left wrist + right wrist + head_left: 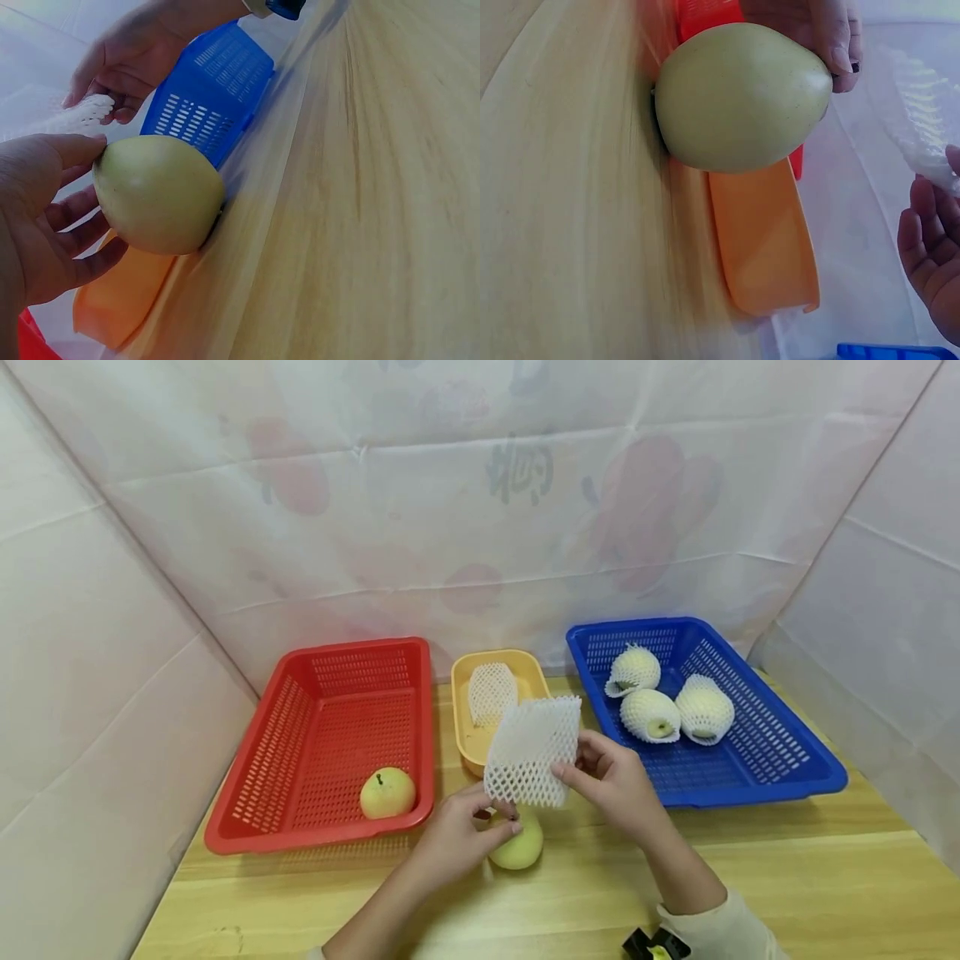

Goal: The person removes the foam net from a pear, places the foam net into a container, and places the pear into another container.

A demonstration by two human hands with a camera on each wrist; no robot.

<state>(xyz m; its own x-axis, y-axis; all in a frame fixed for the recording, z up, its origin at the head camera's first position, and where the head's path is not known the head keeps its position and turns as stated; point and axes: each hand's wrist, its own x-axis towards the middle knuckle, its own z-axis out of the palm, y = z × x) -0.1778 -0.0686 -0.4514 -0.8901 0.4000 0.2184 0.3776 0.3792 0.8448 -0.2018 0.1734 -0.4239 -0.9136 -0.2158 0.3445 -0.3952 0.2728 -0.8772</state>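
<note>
Over the front of the table, my right hand (618, 781) pinches a white foam fruit net (534, 752) between thumb and fingers and holds it up. The net looks flattened, its mesh lower edge just above the pear. My left hand (465, 831) pinches the short stem of a bare yellow-green pear (519, 846), and the pear's base is at the tabletop. From the right wrist view, the left thumb and fingertips meet at the stem end of the pear (742, 97). The left wrist view has the other left fingers (75, 232) spread beside the fruit.
A red basket (318, 841) at left contains one bare pear (387, 793). Behind the hands, a yellow tray (467, 727) has another foam net (492, 693) in it. At right, several net-wrapped pears (649, 716) lie in a blue basket (750, 789). Fabric walls enclose the table.
</note>
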